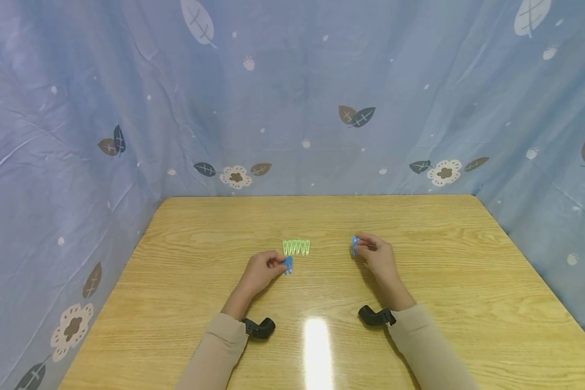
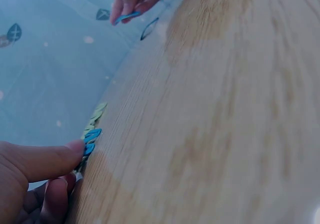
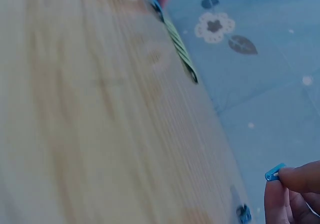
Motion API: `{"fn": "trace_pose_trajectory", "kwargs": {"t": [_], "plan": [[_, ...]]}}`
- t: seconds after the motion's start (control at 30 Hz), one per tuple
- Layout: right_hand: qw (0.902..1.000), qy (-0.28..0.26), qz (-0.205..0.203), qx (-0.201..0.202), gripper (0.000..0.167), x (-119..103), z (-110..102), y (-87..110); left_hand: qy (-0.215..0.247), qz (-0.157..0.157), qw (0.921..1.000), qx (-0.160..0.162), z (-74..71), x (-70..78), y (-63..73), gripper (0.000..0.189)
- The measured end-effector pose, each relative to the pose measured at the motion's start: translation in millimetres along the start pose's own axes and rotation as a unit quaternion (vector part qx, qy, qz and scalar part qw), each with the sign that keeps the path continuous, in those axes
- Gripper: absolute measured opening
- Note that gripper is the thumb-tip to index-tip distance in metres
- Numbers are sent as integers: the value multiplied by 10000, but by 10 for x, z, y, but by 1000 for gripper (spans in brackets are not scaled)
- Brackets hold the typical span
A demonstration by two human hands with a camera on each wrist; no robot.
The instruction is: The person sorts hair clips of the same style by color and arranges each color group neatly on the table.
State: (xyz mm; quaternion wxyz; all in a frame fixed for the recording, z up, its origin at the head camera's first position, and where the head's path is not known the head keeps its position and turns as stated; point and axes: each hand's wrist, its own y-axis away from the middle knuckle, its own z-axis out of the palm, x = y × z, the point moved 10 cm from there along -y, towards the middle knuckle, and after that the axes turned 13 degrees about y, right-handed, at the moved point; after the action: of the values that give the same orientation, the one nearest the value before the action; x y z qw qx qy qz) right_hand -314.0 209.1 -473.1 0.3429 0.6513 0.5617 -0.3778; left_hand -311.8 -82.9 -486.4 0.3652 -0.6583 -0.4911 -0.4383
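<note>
Near the middle of the table, my left hand (image 1: 263, 271) pinches a blue snap hair clip between thumb and fingertips. Another blue hair clip (image 1: 290, 264) lies right beside it, close to the fingertips. Just beyond is a side-by-side row of several light green hair clips (image 1: 296, 247). Farther right, my right hand (image 1: 381, 261) holds a blue hair clip (image 3: 275, 172) between thumb and fingers, raised off the table. Below that hand, in the right wrist view, one more blue clip (image 3: 243, 214) rests on the wood; the hand mostly hides this area in the head view.
The wooden table (image 1: 448, 260) reaches back to a blue leaf-and-flower curtain (image 1: 302, 97), which also hangs at both sides. Black wrist-worn mounts (image 1: 260, 328) sit at the cuffs. A bright light reflection (image 1: 318, 352) shows on the front of the table.
</note>
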Motion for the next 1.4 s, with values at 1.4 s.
{"fn": "trace_pose_trajectory", "kwargs": {"t": [1.4], "plan": [[9924, 871, -808, -318, 23, -640, 1223, 272, 20, -27, 10000, 55, -10, 20, -1, 15]]}}
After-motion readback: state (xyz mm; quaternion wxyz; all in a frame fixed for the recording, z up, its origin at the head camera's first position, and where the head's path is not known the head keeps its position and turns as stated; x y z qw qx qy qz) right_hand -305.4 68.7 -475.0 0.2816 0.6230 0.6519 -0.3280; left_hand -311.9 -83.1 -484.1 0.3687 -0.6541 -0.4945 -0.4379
